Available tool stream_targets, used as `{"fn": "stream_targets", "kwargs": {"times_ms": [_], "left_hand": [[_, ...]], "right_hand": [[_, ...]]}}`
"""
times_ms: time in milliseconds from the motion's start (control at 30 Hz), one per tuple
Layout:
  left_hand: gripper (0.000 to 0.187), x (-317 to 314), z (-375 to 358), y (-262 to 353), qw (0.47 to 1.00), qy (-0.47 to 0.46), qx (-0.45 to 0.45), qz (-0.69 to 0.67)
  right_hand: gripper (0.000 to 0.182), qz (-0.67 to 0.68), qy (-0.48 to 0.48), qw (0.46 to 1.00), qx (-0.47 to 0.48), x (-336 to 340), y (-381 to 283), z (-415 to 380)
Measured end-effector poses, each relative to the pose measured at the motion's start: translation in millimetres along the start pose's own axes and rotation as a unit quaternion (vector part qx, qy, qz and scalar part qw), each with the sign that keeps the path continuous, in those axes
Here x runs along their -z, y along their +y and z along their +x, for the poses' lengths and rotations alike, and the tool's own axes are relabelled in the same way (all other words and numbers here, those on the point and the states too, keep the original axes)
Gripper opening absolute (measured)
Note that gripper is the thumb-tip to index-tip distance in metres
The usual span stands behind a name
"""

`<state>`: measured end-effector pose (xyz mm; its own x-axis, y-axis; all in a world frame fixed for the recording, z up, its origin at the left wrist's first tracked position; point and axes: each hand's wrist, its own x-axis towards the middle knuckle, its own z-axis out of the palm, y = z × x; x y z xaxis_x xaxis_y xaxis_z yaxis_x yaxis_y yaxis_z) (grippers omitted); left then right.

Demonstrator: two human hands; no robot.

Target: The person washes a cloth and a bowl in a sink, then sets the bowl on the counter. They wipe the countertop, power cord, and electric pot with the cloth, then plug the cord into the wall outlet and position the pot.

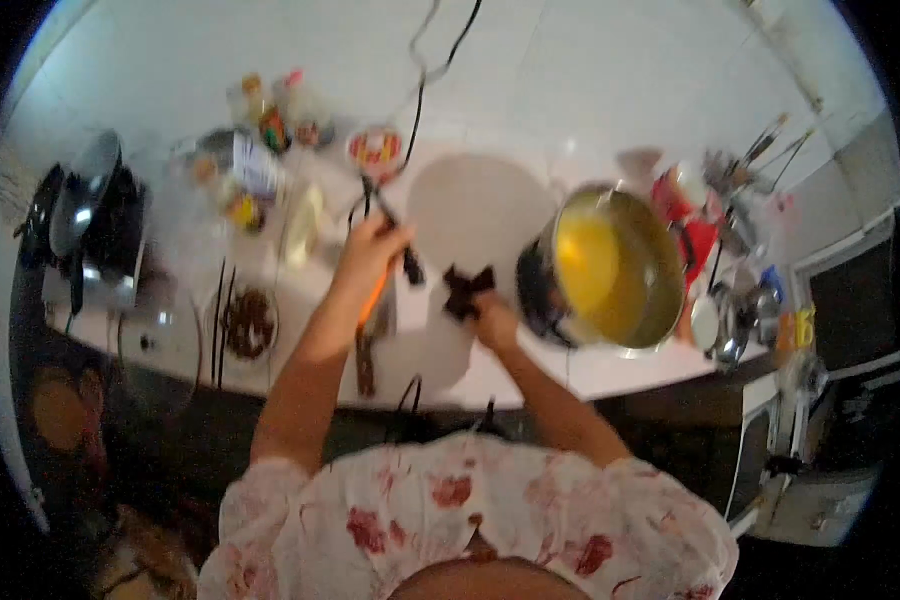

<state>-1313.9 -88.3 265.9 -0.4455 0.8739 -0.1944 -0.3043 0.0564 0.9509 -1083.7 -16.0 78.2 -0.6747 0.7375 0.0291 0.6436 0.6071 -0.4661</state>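
My left hand (375,245) is closed around a slim black rod-like thing (408,262), slanting over the counter; its kind is too blurred to tell. A black cord (417,120) runs down the wall to its upper end. Under my left wrist lie an orange strip and a brown knife-like piece (366,365). My right hand (492,322) grips a crumpled dark brown cloth (466,290) just above the counter. To the right of that hand, a large metal pot (667,290) holds yellow liquid (588,262).
At left stand a glass lid (160,345), a bowl of brown pieces (250,325), chopsticks (225,320) and dark pans (85,215). Bottles (270,125) and a red-and-yellow tub (375,148) line the wall. Utensils and red containers (700,245) crowd the right end.
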Motion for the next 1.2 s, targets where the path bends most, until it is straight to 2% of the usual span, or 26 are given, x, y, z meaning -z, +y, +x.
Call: {"fn": "stream_targets", "kwargs": {"times_ms": [33, 67, 133, 200, 233, 267, 333, 467, 533, 567, 600, 700, 800, 833, 867, 900, 933, 1000, 1033, 1167, 1200], "left_hand": [[0.014, 2, 0, 3, 0.998, -0.030, -0.018, 0.053], [0.016, 2, 3, 3, 0.998, -0.022, -0.024, 0.058], [0.020, -4, 0, 7, 0.998, -0.030, -0.022, 0.054], [0.023, -5, -3, -6, 0.994, -0.048, -0.035, 0.091], [0.023, -6, -4, -8, 0.994, -0.049, -0.030, 0.092], [0.024, -8, -6, -9, 0.993, -0.050, -0.023, 0.106], [0.025, -11, -6, -14, 0.991, -0.052, -0.013, 0.122], [0.031, -18, -7, -23, 0.991, -0.018, -0.026, 0.130], [0.033, -18, -7, -28, 0.989, -0.008, -0.042, 0.139], [0.035, -18, -6, -31, 0.984, -0.008, -0.060, 0.168], [0.036, -17, -5, -33, 0.977, -0.008, -0.078, 0.197], [0.036, -16, -9, -31, 0.978, -0.005, -0.058, 0.200], [0.035, -6, -5, -46, 0.972, 0.009, -0.065, 0.226], [0.035, -3, -3, -53, 0.972, 0.010, -0.062, 0.227], [0.034, -3, -3, -56, 0.986, 0.000, -0.049, 0.161], [0.033, -3, -2, -56, 0.995, -0.011, -0.035, 0.094], [0.033, -2, -3, -57, 0.995, -0.011, -0.035, 0.094], [0.031, -10, -16, -40, 0.983, -0.031, -0.001, 0.179], [0.030, -5, -14, -46, 0.976, -0.044, -0.028, 0.209], [0.031, 3, -9, -54, 0.988, -0.038, 0.024, 0.146], [0.031, 3, -10, -49, 0.986, -0.030, 0.070, 0.148]], "right_hand": [[0.035, 0.024, 0.016, 0.995, -0.100, 25, -27, -6], [0.030, 0.074, 0.110, 0.986, -0.101, 12, -15, -13], [0.026, 0.291, 0.084, 0.939, -0.161, 11, -7, -19], [0.024, 0.402, 0.100, 0.890, -0.192, 58, -49, -28], [0.025, 0.478, 0.132, 0.849, -0.184, 56, -51, -25], [0.030, 0.476, 0.161, 0.842, -0.195, 70, -66, -22], [0.036, 0.487, 0.218, 0.835, -0.136, 97, -96, -14], [0.037, 0.518, 0.242, 0.802, -0.170, 100, -105, -5], [0.033, 0.593, 0.196, 0.764, -0.158, 112, -121, -2], [0.029, 0.527, 0.233, 0.811, -0.099, 103, -118, 4], [0.029, 0.529, 0.231, 0.810, -0.101, 96, -116, 4], [0.027, 0.635, 0.109, 0.750, -0.151, 90, -122, 0], [0.029, 0.622, 0.069, 0.770, -0.124, 88, -133, -6], [0.030, 0.509, 0.121, 0.852, 0.011, 77, -126, -2], [0.030, 0.511, 0.120, 0.851, 0.010, 79, -128, 2], [0.029, 0.409, 0.145, 0.896, 0.095, 85, -132, 6], [0.028, 0.297, 0.168, 0.922, 0.180, 88, -133, 10], [0.030, 0.292, 0.152, 0.925, 0.190, 87, -127, 16], [0.032, 0.287, 0.138, 0.927, 0.200, 86, -125, 19], [0.027, 0.310, 0.118, 0.930, 0.155, 80, -128, 24], [0.026, 0.327, 0.127, 0.928, 0.127, 78, -128, 25]]}}
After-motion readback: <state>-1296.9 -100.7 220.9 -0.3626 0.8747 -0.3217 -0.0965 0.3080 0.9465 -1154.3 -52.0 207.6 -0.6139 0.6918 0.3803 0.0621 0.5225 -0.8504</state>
